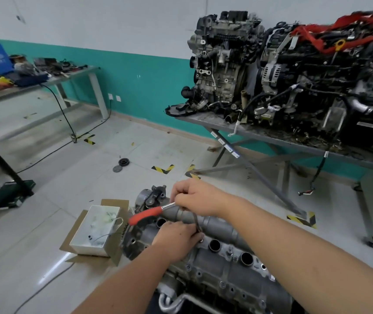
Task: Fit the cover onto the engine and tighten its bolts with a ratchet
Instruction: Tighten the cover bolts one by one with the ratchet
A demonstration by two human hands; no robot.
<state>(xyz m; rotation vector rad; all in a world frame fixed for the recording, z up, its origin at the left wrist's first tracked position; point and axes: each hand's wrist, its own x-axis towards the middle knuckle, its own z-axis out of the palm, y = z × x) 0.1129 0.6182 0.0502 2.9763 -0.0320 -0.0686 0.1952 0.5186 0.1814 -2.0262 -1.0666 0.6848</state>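
A workshop with a pale tiled floor (45,223) and a white-and-teal wall. At the right, a grey worktop (271,139) carries two large spare engines (294,71), dark and tangled with hoses and red straps. A second, cluttered worktop (72,75) stands far left.

In the foreground, low and near the person, sits the engine (203,286) being worked on. Its grey metal cover (224,264) already lies on top of it, running from upper left to lower right, with a row of round open holes along its middle. Several small bolt heads show along its near edge, apparently in place; how tight they are cannot be told.

Just left of the engine, a white box (95,232) of small parts rests on flattened cardboard (77,223).

A ratchet (151,214) with a red grip points left above the cover. The right hand (192,196) is closed around its metal head end, above the cover's far side. A thin extension runs down from it to a bolt near the cover's middle. The left hand (176,241) is curled, its fingers pinching that extension's lower end at the bolt.

Judged from this, fitting is done and tightening is under way, probably with more bolts left.
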